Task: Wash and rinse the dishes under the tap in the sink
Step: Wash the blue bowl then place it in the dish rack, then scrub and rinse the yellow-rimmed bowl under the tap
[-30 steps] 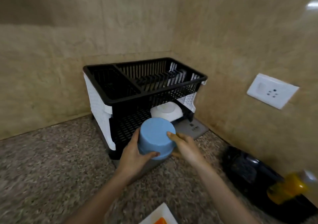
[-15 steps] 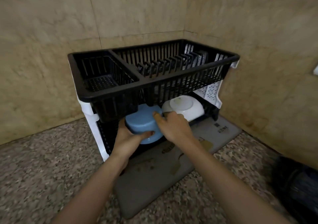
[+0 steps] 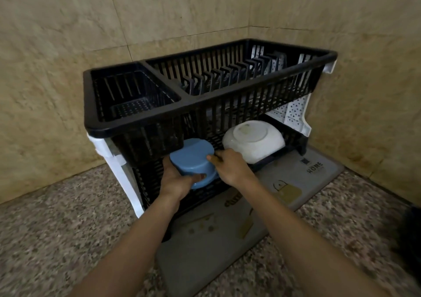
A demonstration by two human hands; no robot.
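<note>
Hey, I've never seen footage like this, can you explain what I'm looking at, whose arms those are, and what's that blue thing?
This is filmed by a camera worn on a person's head, looking down at their own arms. There is no machine. The left hand and right hand together hold a blue bowl upside down at the lower shelf of a black dish rack. A white bowl already sits there, upside down. The rack stands on a grey mat on a speckled stone counter.

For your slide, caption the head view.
Both hands set an upturned blue bowl beside a white bowl on the rack's lower shelf.
</note>
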